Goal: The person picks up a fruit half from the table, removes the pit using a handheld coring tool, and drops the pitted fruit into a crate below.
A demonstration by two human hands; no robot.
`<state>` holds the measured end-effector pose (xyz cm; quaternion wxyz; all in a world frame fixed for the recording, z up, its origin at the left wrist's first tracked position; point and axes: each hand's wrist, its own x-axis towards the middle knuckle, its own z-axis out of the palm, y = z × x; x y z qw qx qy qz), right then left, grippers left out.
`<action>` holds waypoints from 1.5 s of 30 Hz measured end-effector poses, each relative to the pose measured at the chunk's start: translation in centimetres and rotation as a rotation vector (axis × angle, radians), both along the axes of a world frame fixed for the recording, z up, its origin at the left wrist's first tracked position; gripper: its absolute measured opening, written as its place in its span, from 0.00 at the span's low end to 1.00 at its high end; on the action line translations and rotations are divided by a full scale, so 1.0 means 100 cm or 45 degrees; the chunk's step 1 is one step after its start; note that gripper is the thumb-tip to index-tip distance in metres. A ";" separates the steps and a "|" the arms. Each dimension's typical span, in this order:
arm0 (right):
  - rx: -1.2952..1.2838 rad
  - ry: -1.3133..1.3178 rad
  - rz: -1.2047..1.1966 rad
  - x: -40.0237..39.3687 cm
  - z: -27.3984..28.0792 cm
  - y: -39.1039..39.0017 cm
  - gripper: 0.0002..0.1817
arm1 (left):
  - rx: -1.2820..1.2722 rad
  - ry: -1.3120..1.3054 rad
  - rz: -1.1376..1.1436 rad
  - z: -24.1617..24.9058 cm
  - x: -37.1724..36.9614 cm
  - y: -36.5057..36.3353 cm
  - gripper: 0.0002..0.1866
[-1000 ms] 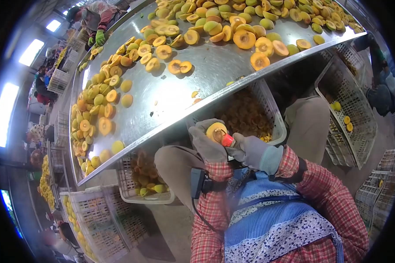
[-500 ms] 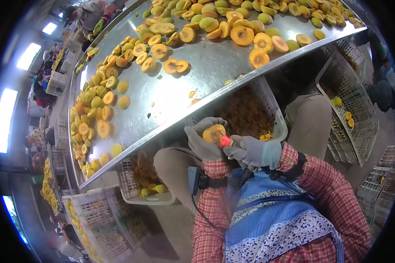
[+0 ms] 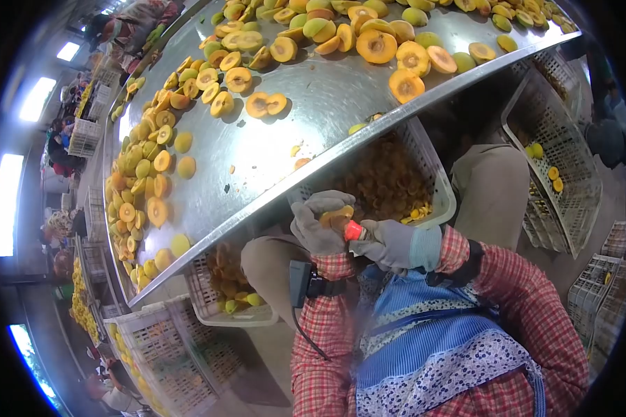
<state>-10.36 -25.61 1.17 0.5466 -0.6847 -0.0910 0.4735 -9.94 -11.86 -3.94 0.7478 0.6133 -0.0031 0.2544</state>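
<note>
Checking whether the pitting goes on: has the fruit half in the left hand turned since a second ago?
Yes. The fruit half has tipped toward the crate; less cut face shows.

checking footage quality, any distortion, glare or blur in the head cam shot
Head view: strong fisheye bend, so the steel table edge curves and the corners go black; blown-out white lights at far left; soft sheen on the table top; the left hand, the fruit half it grips and the right hand with the red-handled tool are slightly soft; the rim is smeared.
</note>
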 end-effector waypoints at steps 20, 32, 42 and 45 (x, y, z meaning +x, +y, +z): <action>0.214 0.713 0.003 0.016 -0.028 -0.012 0.13 | 0.084 0.154 -0.288 -0.001 0.018 -0.005 0.33; 0.419 0.699 0.186 0.047 -0.059 -0.079 0.14 | -0.267 0.407 0.200 0.012 0.012 -0.018 0.27; -0.653 -1.215 0.963 0.025 -0.097 -0.064 0.21 | 1.136 0.161 1.238 0.067 -0.106 0.143 0.09; -0.809 -0.576 0.449 0.021 -0.043 -0.042 0.24 | 1.349 0.342 1.425 0.026 -0.120 0.282 0.16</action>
